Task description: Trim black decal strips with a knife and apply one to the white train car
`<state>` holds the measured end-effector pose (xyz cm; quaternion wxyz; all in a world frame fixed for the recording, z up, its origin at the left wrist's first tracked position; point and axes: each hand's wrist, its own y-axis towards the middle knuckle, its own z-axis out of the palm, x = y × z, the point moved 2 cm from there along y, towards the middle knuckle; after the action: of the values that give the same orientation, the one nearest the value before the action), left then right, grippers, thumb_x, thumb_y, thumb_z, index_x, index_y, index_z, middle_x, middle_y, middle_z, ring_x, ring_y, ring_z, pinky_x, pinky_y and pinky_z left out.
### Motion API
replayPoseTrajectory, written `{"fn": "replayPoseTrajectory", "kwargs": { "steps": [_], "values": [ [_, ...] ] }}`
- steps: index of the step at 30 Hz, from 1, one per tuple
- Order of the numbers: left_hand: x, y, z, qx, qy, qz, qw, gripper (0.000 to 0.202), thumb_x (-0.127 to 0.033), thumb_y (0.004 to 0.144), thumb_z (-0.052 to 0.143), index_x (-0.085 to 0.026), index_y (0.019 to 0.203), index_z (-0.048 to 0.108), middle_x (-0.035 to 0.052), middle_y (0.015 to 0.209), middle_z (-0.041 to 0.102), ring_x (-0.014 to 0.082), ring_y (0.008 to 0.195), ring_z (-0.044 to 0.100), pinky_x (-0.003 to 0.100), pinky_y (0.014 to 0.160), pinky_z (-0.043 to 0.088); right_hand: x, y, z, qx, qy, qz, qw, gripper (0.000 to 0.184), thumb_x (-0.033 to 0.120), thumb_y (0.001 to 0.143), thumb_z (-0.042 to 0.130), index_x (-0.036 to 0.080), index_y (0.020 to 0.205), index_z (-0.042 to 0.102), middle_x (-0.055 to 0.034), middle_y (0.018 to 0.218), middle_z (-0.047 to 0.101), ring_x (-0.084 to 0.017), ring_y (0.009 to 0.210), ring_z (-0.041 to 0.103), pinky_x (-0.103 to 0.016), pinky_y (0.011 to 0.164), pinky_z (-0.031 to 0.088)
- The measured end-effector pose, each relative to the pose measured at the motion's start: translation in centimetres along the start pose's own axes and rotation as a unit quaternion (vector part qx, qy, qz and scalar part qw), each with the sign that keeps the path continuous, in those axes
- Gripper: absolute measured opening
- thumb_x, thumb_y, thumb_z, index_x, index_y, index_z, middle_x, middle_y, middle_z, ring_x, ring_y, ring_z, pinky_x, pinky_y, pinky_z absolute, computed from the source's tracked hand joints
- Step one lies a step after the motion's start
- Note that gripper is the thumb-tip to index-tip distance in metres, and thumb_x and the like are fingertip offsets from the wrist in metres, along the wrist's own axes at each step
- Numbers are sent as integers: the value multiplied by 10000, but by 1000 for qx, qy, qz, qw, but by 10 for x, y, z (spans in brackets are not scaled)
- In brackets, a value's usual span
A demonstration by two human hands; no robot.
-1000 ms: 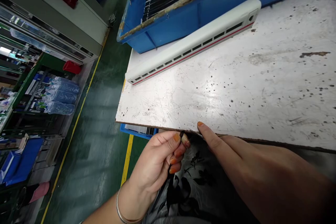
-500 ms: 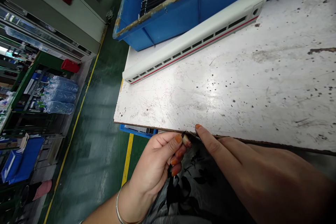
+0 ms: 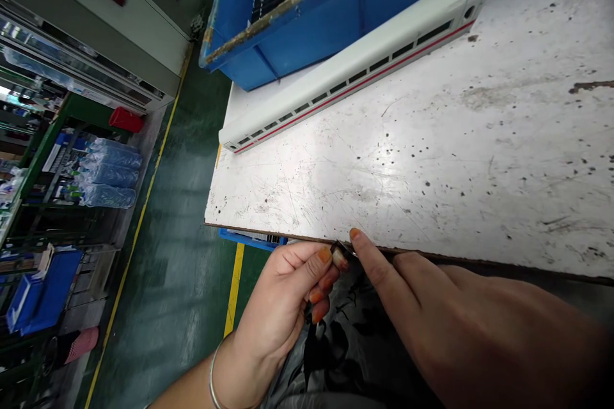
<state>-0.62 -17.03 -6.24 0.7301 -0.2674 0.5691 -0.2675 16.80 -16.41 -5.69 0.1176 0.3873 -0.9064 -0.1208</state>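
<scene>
Two hands: left fingers (image 3: 322, 257) pinching a small dark piece (image 3: 339, 248), right fingers (image 3: 377, 265) extended beside it.

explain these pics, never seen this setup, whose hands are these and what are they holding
There's no machine here. The picture comes from a camera worn on a person's head, looking forward and down, so the two bare hands are that person's own. The left hand, with a bracelet on its wrist, pinches a small dark piece, and thin black cords hang below it. The right hand reaches in, its index finger close to that piece, beside the edge of a scuffed white board. On the board lies a long white model train body, with a blue crate behind it. Green floor shows beyond.
</scene>
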Motion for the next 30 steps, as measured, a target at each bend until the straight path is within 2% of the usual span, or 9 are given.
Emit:
{"fn": "replayPoseTrajectory", "kwargs": {
  "steps": [7,12,18,22,27,30],
  "values": [
    [0,1,0,-7,-3,4,1000,357,-316,907,649,-135,607,576,-43,559,355,50,467,266,136,387,273,-1,-4,4,-17,15,20,1000,627,152,805,597,-20,1397,482,-3,646,554,-154,441,486,-304,365,327],
    [1,1,1,-13,-1,7,1000,303,-317,895,662,-131,659,619,-43,568,355,54,477,264,135,385,286,-4,-4,6,-42,35,34,998,633,175,756,621,15,1361,521,-8,647,586,-147,397,441,-310,352,287],
    [1,0,0,-19,1,10,1000,289,-314,884,679,-123,670,638,-35,585,394,47,480,283,139,393,258,-1,-2,1,-17,5,28,999,689,236,767,668,-15,1382,485,-8,656,570,-159,434,453,-315,374,291],
    [2,2,0,-20,5,12,1000,281,-310,891,670,-119,686,664,-33,585,405,42,478,303,130,402,278,0,-4,1,2,-5,23,1000,690,188,782,648,-25,1410,457,-2,660,553,-160,465,474,-313,390,316],
    [1,3,-1,0,-29,6,1000,241,-297,896,666,-120,736,694,-43,571,391,42,467,283,107,386,315,-1,-6,4,-18,11,17,1000,692,187,756,608,-14,1405,478,-15,661,560,-157,433,459,-313,361,300],
    [0,1,-4,31,-59,-11,998,270,-309,912,641,-129,714,676,-38,565,414,45,445,309,119,379,384,-5,-8,5,-8,53,13,998,728,187,714,584,3,1412,487,-68,783,653,-144,403,454,-319,337,303]
  ]
}}
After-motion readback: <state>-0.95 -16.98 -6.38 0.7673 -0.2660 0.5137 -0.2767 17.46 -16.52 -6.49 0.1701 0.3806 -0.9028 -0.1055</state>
